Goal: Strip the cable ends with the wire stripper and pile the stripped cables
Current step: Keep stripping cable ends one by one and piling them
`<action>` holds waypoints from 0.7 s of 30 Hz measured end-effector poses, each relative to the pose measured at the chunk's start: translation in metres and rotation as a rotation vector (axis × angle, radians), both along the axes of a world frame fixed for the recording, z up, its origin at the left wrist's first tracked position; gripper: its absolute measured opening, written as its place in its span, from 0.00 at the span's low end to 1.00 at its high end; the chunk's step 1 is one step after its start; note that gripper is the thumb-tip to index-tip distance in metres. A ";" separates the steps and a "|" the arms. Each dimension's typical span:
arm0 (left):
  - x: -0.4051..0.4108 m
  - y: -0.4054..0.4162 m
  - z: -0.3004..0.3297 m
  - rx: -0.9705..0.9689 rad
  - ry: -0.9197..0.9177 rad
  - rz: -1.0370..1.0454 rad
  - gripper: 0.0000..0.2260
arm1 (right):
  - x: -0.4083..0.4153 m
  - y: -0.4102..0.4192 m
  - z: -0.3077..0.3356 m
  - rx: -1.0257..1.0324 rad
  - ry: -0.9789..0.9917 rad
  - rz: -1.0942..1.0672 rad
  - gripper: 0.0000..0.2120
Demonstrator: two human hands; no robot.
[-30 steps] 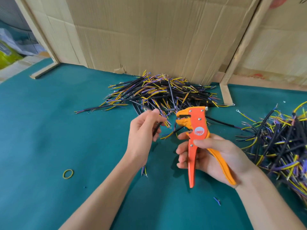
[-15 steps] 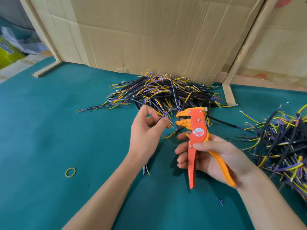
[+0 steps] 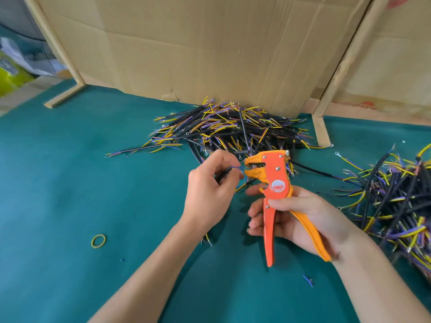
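one thin blue core is what you feed: your left hand (image 3: 210, 190) pinches the cable (image 3: 227, 171) just behind its tip, which points toward the open mouth of the wire stripper (image 3: 271, 183). the cable's long axis runs from your left grip across to the tool. your right hand (image 3: 296, 217) wraps both handles, not yet squeezed. seat the core squarely, then clench. the stripped pile (image 3: 228, 131) lies beyond both grips on the bench (image 3: 70, 183).

Orange wire stripper (image 3: 275, 173) – teal tabletop (image 3: 70, 183), yellow rubber band (image 3: 98, 240).
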State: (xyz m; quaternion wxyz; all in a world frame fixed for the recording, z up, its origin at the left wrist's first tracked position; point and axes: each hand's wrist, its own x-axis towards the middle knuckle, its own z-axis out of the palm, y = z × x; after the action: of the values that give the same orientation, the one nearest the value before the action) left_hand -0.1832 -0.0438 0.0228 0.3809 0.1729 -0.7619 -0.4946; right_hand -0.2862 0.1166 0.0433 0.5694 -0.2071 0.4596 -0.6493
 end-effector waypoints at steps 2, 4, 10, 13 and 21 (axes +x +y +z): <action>0.000 0.000 0.000 0.026 0.009 0.003 0.07 | 0.000 0.001 0.000 -0.003 0.020 0.012 0.18; 0.000 -0.001 0.000 0.037 0.007 0.013 0.07 | 0.000 0.000 0.000 0.007 0.048 0.012 0.18; 0.001 0.000 0.002 0.032 -0.026 0.030 0.06 | -0.001 0.002 -0.001 0.004 0.088 0.022 0.18; 0.001 -0.001 0.003 0.062 -0.025 0.019 0.04 | -0.002 0.002 -0.002 -0.001 0.088 0.010 0.18; 0.001 0.001 0.000 -0.023 -0.048 0.011 0.05 | 0.000 0.000 -0.003 -0.017 0.094 0.022 0.18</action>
State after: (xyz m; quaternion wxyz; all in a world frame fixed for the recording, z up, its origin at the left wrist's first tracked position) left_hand -0.1826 -0.0425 0.0225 0.3673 0.1845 -0.7755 -0.4791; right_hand -0.2860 0.1161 0.0399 0.5525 -0.2474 0.4779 -0.6366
